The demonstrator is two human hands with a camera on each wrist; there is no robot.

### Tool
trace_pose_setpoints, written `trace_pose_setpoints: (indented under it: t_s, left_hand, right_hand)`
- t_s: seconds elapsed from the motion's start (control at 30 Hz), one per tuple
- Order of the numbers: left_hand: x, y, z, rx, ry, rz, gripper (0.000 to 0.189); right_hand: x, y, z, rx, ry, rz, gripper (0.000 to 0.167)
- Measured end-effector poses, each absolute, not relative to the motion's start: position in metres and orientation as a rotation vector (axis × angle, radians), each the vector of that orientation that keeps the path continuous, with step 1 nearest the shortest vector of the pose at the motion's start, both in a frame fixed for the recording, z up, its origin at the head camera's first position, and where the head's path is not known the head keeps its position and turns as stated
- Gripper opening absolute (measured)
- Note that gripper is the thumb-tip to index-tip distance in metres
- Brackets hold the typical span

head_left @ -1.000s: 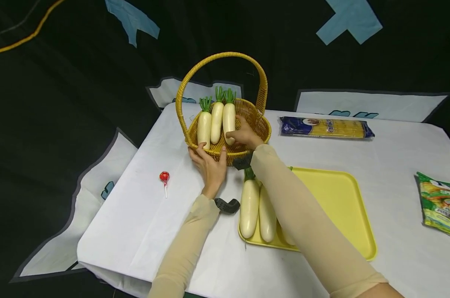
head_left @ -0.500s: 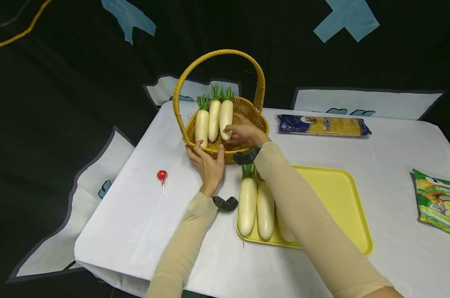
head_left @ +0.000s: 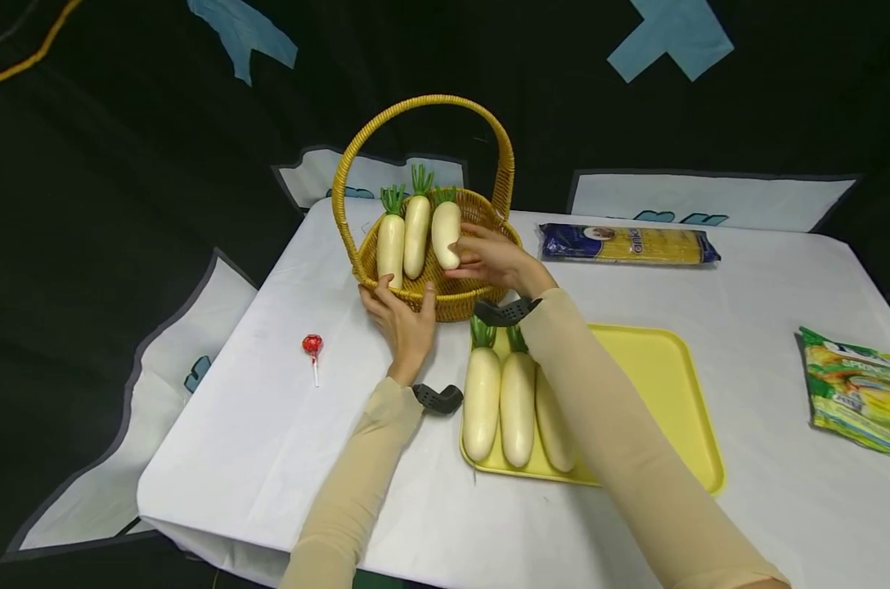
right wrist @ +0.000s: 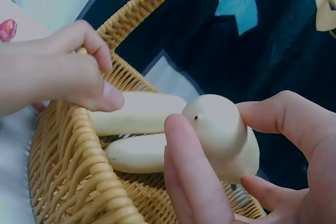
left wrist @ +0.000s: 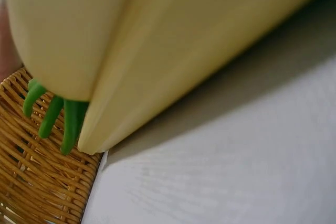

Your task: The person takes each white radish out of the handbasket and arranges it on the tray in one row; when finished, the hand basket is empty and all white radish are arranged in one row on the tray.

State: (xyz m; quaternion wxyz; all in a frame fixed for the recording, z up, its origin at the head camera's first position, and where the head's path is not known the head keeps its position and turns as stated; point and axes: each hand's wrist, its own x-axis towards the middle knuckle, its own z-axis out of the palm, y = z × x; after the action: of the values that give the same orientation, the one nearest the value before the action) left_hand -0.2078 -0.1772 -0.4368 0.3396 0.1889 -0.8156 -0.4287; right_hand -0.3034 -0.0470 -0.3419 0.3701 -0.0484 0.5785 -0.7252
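A yellow wicker basket (head_left: 456,308) with a tall handle stands at the table's back, with three white radishes inside. My left hand (head_left: 408,331) grips its front rim, fingers curled over the edge in the right wrist view. My right hand (head_left: 498,260) reaches in and holds the rightmost radish (head_left: 446,233) near its lower end, between thumb and fingers. That radish's rounded end (right wrist: 215,124) points at the right wrist camera. Left of it lie the middle radish (head_left: 416,237) and the left radish (head_left: 390,245), green tops toward the back.
In front, a yellow tray (head_left: 654,393) bears several more radishes (head_left: 482,405), partly under the right forearm. A lollipop (head_left: 312,348) lies at left, a pasta packet (head_left: 629,245) at back right, and a green packet (head_left: 860,393) at far right.
My right hand has drawn the rightmost radish slightly away from the middle one and tipped its lower end up toward me. My left hand stays on the rim. The head view has shifted slightly.
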Motion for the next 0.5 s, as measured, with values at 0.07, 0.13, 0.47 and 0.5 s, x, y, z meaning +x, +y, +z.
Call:
trace_pose_setpoints:
  t_s: [0.07,0.13,0.47,0.5]
  left_hand:
    - [-0.208,-0.178,-0.437,0.485,-2.125,-1.114,0.062]
    - [-0.208,-0.179,-0.436,0.479,-2.123,-1.112,0.062]
    - [-0.208,-0.179,-0.435,0.476,-2.142,-1.128,0.064]
    - [-0.208,-0.179,-0.435,0.477,-2.144,-1.134,0.064]
  right_hand:
    - [-0.301,-0.042,-0.34,-0.139,1.468,-1.868,0.068]
    - [-0.298,-0.035,-0.336,-0.163,1.459,-1.872,0.067]
    - [-0.268,0.017,-0.318,-0.326,1.448,-1.868,0.063]
    - [-0.262,0.025,-0.318,-0.335,1.437,-1.873,0.064]
